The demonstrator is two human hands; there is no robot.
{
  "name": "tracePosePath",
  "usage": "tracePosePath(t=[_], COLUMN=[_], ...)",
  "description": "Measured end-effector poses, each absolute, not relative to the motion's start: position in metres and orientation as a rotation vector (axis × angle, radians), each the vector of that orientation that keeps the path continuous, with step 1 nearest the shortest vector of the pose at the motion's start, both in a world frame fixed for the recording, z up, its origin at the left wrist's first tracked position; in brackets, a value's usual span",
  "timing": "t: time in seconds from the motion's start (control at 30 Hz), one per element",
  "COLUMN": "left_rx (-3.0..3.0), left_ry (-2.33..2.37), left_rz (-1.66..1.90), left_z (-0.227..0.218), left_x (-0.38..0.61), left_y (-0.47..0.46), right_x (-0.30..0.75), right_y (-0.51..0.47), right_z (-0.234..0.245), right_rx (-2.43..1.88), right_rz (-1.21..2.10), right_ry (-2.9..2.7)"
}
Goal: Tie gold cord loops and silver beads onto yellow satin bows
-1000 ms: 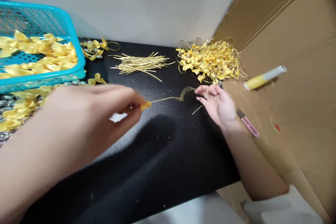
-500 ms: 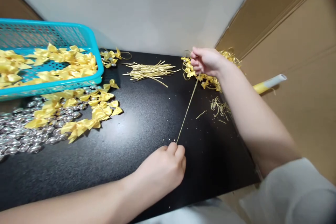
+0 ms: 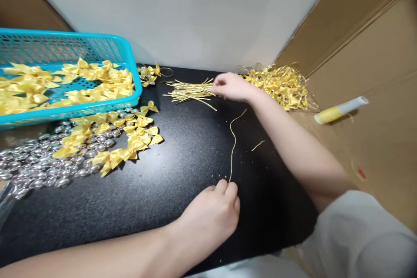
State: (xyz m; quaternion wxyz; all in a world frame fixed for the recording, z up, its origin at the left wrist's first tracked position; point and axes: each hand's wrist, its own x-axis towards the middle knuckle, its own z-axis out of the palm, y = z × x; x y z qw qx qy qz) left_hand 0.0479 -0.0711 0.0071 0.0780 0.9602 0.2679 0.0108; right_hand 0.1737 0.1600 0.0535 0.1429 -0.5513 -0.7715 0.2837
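My left hand (image 3: 211, 208) is closed near the front of the black table, pinching one end of a thin gold cord (image 3: 232, 143). The cord's far end is loose and curves away across the tabletop. My right hand (image 3: 233, 87) is at the right end of a bundle of cut gold cords (image 3: 190, 91), its fingers curled and closed around the tips there. How many cords lie between those fingers is hidden. Behind my right hand is a heap of yellow bows with gold loops (image 3: 283, 84).
At left stands a turquoise basket (image 3: 125, 52) holding yellow bows. Silver beads (image 3: 42, 169) and loose yellow bows (image 3: 130, 143) lie before it. A few looped bows (image 3: 150, 74) sit beside the basket. A yellow-and-white tube (image 3: 340, 110) lies at right near cardboard (image 3: 368, 56).
My right hand has let go of the cord's far end and moved left to the bundle. The cord, taut before, now lies slack. My left hand still holds its near end.
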Motion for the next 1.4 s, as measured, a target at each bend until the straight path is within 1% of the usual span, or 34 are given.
tracePosePath(t=[0.1,0.17,0.23,0.33,0.47,0.77,1.0,1.07,1.23,1.33,1.4], left_rx=[2.887,2.898,2.910,2.914,2.890,2.901,2.929,2.927,2.914,2.902,2.891], left_ry=[0.816,0.829,0.845,0.864,0.881,0.852,0.776,0.777,0.767,0.764,0.778], left_rz=[0.054,0.052,0.046,0.087,0.127,0.253,0.258,0.244,0.198,0.195,0.235], left_z=[0.007,0.007,0.007,0.007,0.005,-0.008,-0.010,-0.009,-0.005,-0.005,-0.007], left_x=[0.049,0.050,0.050,0.050,0.051,0.051,0.050,0.050,0.050,0.049,0.049], left_y=[-0.072,-0.075,-0.078,-0.084,-0.089,-0.089,-0.085,-0.085,-0.083,-0.083,-0.083], right_x=[0.208,0.225,0.233,0.233,0.232,0.244,0.234,0.235,0.239,0.236,0.233], right_y=[0.113,0.076,0.044,0.021,0.034,0.082,0.114,0.123,0.122,0.108,0.100], right_z=[0.054,0.044,0.031,0.012,-0.002,-0.021,-0.022,-0.017,-0.001,-0.001,-0.006], right_rx=[-1.770,-1.806,-1.710,-1.628,-1.542,-1.209,-1.090,-1.071,-1.185,-1.387,-1.508], right_rz=[0.441,0.388,0.389,0.275,0.219,0.460,0.571,0.523,0.232,0.124,-0.014], right_ry=[-2.384,-2.457,-2.589,-2.671,-2.718,-2.728,-2.679,-2.593,-2.292,-2.397,-2.464])
